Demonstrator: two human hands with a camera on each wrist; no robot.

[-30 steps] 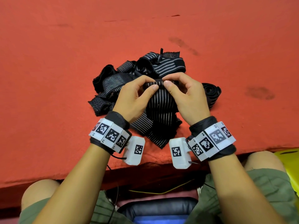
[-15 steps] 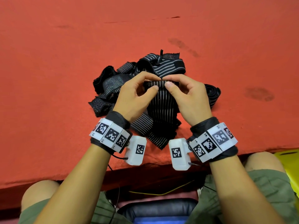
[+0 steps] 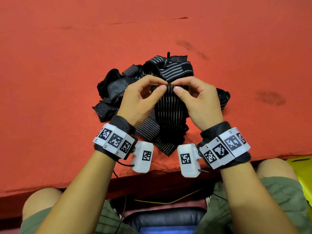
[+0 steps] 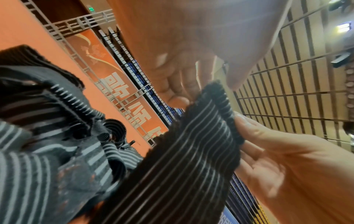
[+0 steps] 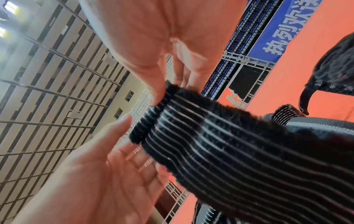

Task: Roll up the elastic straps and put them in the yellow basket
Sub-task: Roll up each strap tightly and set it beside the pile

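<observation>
A black elastic strap (image 3: 170,105) with thin white stripes hangs down onto the red table, its top end wound into a small tight roll. My left hand (image 3: 162,85) pinches the roll's left part between thumb and fingers. My right hand (image 3: 174,86) pinches its right part the same way. The left wrist view shows the strap (image 4: 191,151) and its rolled edge between both hands. The right wrist view shows the strap (image 5: 229,144) from the other side. A corner of the yellow basket (image 3: 303,169) shows at the lower right, beside my knee.
A loose pile of striped straps (image 3: 118,88) lies on the red table (image 3: 67,65) behind and left of my hands. One rolled strap (image 3: 222,97) lies at the pile's right. The table's near edge (image 3: 50,184) runs just below my wrists.
Both hands stay on the strap's top end. The fingers have shifted on the small roll and the thumbs sit slightly farther apart. The pile has not moved.
</observation>
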